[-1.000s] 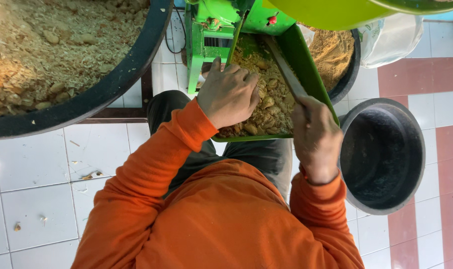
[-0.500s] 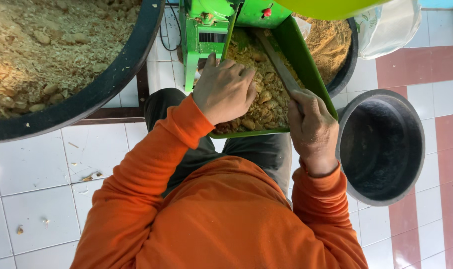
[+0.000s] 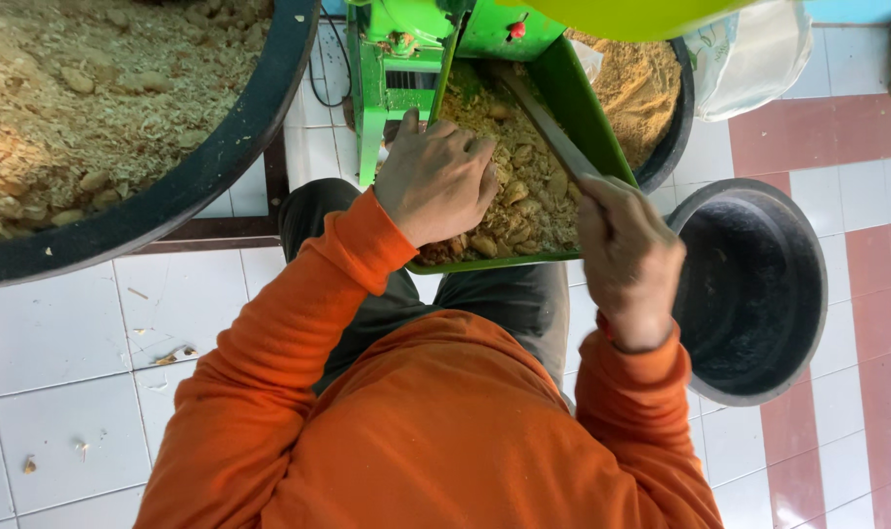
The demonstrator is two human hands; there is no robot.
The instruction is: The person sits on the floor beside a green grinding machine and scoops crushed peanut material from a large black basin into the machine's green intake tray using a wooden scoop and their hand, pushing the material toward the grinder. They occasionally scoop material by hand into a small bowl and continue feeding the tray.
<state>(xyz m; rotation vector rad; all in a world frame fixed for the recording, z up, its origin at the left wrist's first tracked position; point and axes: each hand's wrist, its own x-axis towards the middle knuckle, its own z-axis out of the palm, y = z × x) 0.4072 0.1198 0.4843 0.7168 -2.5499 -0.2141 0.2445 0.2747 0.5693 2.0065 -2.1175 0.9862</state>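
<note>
The left hand [image 3: 435, 181] now lies further in on the lumpy meal [image 3: 524, 196], fingers pushing forward. The right hand [image 3: 626, 260] sits lower, its stick [image 3: 548, 127] angled up ahead.

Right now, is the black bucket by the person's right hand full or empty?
Empty, as far as it shows. The black bucket shows only its dark bare inside, while the green tray beside it holds tan lumps.

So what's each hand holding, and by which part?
Right hand grips the near end of a flat dark stick lying in the green tray. Left hand holds nothing; it rests on the tan chunks.
</note>
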